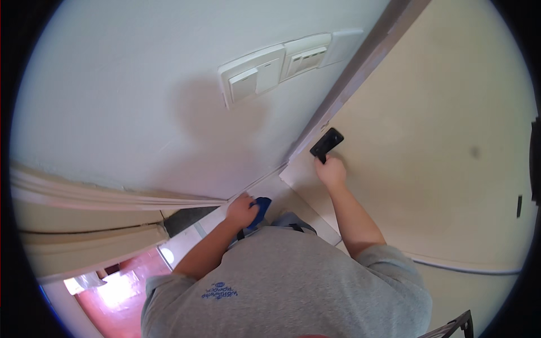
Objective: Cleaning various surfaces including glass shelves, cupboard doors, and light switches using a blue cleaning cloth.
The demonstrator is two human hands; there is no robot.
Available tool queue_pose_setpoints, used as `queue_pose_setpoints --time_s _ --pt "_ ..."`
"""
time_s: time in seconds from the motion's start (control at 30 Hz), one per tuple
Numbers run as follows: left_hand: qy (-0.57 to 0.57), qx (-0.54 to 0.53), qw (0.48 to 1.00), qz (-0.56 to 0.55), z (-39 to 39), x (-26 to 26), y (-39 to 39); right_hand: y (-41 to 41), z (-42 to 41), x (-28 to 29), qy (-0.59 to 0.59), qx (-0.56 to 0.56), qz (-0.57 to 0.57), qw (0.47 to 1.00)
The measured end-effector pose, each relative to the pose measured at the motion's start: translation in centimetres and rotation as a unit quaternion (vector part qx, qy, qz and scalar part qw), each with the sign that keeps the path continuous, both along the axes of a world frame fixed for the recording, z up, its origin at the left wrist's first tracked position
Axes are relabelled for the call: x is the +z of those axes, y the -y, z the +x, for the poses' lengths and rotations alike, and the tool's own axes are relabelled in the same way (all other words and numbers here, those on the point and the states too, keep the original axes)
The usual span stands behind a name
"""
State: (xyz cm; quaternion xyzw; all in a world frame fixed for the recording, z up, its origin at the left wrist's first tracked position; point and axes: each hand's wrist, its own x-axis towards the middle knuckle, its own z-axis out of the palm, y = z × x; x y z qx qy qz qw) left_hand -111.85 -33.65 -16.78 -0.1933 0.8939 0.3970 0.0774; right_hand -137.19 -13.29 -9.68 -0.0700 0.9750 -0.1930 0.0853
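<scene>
My left hand point(241, 211) holds a bunched blue cloth point(261, 211) low in front of me, close to the bottom of the white wall point(127, 118). Farther right, the fingers of my right hand point(331, 171) are closed around the lever of a black door handle point(327, 142). This handle sits near the edge of a cream door point(414, 139), beside the door frame point(338, 93). Part of the lever is hidden by my fingers.
White switch plates point(253, 76) are fixed to the wall above my hands. A cream door frame or moulding point(105, 198) runs along the left. Beyond it, a reddish floor point(122, 291) shines brightly. Pale floor tiles point(270, 186) lie below me.
</scene>
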Motion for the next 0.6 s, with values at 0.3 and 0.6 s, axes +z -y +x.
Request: queue_pose_setpoints --time_s 0.3,0.6 --pt "-0.061 -0.040 0.996 0.060 -15.3 2.2 -8.0 -0.7 5.6 3.9 0.081 0.167 0.026 0.982" --pt "-0.164 0.121 0.898 0.389 -14.7 -4.2 -10.9 -1.4 6.6 2.5 0.082 0.210 0.042 0.973"
